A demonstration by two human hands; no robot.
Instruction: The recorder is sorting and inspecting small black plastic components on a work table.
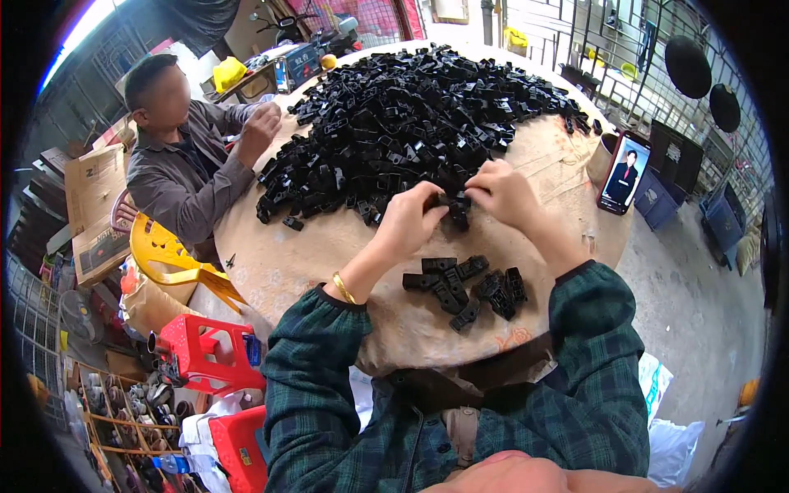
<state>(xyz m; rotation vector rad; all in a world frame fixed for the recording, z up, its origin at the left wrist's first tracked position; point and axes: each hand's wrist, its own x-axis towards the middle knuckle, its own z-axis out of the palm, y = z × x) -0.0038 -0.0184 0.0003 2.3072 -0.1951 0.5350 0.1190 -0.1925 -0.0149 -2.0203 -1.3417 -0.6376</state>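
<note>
Head view shows our two hands meeting over one small black moulded plastic clip (454, 207), which sits at the near edge of the big heap, a little above the middle of the round table. Our left hand (408, 220) has its fingertips pressed together on the clip's left end, and our right hand (503, 192) pinches the right end, so the piece is held between both hands just clear of the tabletop. We judge the clip to be light, stiff and hard, with squared edges and a matt surface that should not slip much; it looks small enough that the ends are the sensible places to hold, leaving the middle free. We cannot tell whether it is one piece or two being joined, since our fingers cover much of it. At six o'clock from the grip, near our body, lies a small cluster of black plastic clips (467, 287), touching one another. At twelve o'clock spreads the large heap of black plastic clips (411, 115), covering the far half of the round tan-covered table (312, 255). At three o'clock a smartphone with a lit screen (624, 172) leans upright at the table's edge. At nine to ten o'clock a seated person in a grey jacket (185, 172) works with their own hands raised.
</note>
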